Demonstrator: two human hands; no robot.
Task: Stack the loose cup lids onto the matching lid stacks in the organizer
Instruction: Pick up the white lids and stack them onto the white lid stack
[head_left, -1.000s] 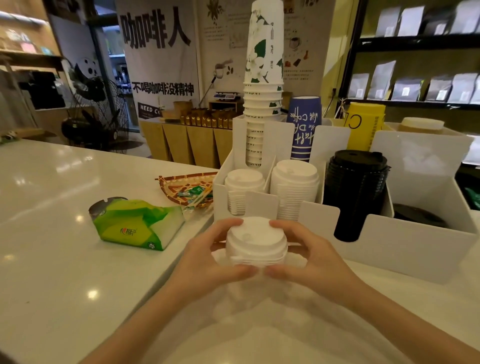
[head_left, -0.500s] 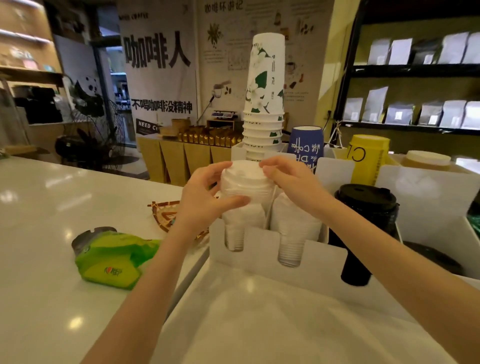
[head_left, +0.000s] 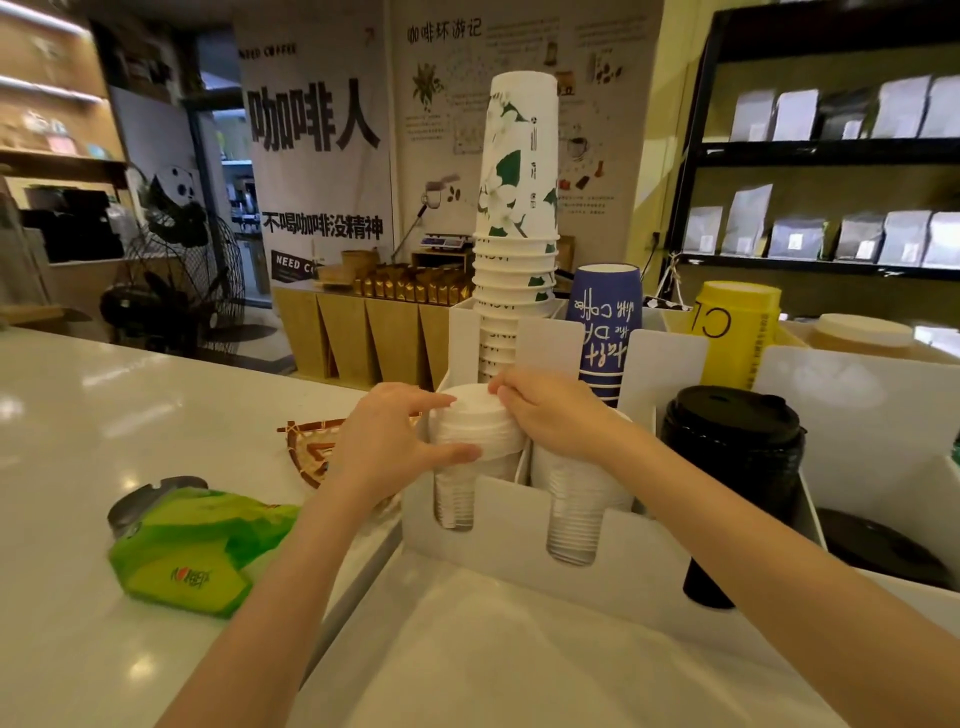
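Note:
A bundle of small white cup lids (head_left: 480, 428) rests on top of the left white lid stack (head_left: 457, 499) in the white organizer (head_left: 498, 551). My left hand (head_left: 384, 441) grips the bundle from the left, thumb under its rim. Over the bundle's far right edge my right hand (head_left: 550, 415) curls its fingers. A wider white lid stack (head_left: 576, 514) fills the slot to the right, partly hidden by my right wrist. A black lid stack (head_left: 732, 467) stands in the third slot.
Behind the lids stand a tall white-green cup stack (head_left: 519, 208), blue cups (head_left: 602, 327) and yellow cups (head_left: 735, 332). A green tissue pack (head_left: 192, 551) and a woven tray (head_left: 311, 447) lie on the white counter at left. A black lid (head_left: 878, 551) sits in the right compartment.
Both hands lifted the white lid bundle from the counter up to the organizer and lowered it onto the left white stack. The camera moved closer.

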